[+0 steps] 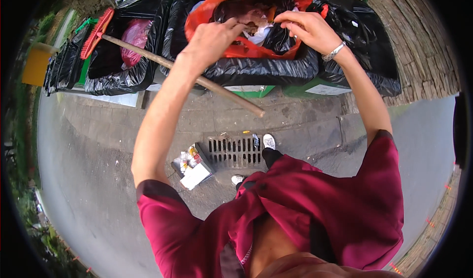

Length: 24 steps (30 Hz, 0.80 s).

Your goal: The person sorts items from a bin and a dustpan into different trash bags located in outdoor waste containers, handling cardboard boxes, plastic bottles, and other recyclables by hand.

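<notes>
A red plastic bag [255, 52] with its mouth spread wide sits in the top of the middle bin, which has a black liner [258, 71]. In it lie black plastic, crumpled white material [258, 36] and brownish waste. My left hand [216, 39] is over the bag's left side, fingers apart and slightly blurred, with nothing visible in them. My right hand [308, 28], a metal band [334, 51] on its wrist, hovers over the bag's right side. Its fingers are bent and apart, with nothing seen between them.
A broom with red bristles [97, 33] and a wooden handle [232, 97] slants across the left bins, passing below my left forearm. A pink bag [136, 43] lies in the left bin. By my feet are a drain grate [236, 156] and a dustpan-like container [205, 156] holding bottles and litter.
</notes>
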Each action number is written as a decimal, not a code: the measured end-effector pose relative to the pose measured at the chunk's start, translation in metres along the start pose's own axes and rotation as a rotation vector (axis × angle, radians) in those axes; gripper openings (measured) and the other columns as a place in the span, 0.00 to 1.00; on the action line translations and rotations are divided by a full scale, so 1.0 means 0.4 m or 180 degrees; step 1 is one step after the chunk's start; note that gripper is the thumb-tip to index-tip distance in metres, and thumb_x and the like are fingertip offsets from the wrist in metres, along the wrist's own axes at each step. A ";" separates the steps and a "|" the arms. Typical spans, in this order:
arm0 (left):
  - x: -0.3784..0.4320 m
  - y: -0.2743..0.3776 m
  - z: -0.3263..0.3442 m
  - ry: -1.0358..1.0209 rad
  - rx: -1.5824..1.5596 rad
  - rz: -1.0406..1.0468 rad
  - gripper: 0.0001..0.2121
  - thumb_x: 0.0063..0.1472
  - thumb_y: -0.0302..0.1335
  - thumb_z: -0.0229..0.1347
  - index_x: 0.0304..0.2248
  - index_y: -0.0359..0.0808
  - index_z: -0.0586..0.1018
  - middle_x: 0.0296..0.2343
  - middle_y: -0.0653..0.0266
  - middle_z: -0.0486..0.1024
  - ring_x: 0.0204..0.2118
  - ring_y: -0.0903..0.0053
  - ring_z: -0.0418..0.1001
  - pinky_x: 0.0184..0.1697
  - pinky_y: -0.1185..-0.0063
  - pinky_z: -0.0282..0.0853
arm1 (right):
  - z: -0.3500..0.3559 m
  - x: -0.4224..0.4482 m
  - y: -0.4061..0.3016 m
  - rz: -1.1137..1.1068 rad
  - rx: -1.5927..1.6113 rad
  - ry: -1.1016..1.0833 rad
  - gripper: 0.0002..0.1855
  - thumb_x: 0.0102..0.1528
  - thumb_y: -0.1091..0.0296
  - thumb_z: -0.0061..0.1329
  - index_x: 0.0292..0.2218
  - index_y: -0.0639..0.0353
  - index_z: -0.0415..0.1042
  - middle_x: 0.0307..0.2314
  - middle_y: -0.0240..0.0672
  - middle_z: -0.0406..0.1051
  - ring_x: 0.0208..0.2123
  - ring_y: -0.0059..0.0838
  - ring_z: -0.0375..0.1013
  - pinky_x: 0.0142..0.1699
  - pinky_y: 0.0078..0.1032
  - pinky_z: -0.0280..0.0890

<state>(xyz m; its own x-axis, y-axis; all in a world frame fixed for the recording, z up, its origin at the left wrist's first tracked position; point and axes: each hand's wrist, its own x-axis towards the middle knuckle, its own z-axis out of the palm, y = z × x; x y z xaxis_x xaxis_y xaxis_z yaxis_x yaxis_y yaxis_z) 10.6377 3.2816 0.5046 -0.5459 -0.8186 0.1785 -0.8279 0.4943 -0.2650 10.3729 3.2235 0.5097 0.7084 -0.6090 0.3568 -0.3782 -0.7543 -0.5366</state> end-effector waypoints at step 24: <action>-0.077 -0.054 0.034 0.0376 -0.0397 -0.0025 0.20 0.50 0.20 0.49 0.45 0.41 0.70 0.25 0.60 0.71 0.27 0.63 0.73 0.30 0.71 0.71 | 0.083 0.262 0.112 -0.0632 -0.0815 -0.1388 0.14 0.48 0.79 0.40 0.37 0.61 0.72 0.27 0.46 0.73 0.33 0.45 0.74 0.37 0.36 0.68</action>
<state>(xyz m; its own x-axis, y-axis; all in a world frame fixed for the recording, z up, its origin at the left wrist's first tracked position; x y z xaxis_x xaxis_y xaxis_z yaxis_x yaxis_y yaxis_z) 10.6741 3.2923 0.4920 -0.5445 -0.7862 0.2922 -0.8378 0.5264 -0.1449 10.4500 3.1340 0.4976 0.9420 -0.3315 0.0529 -0.3064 -0.9133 -0.2682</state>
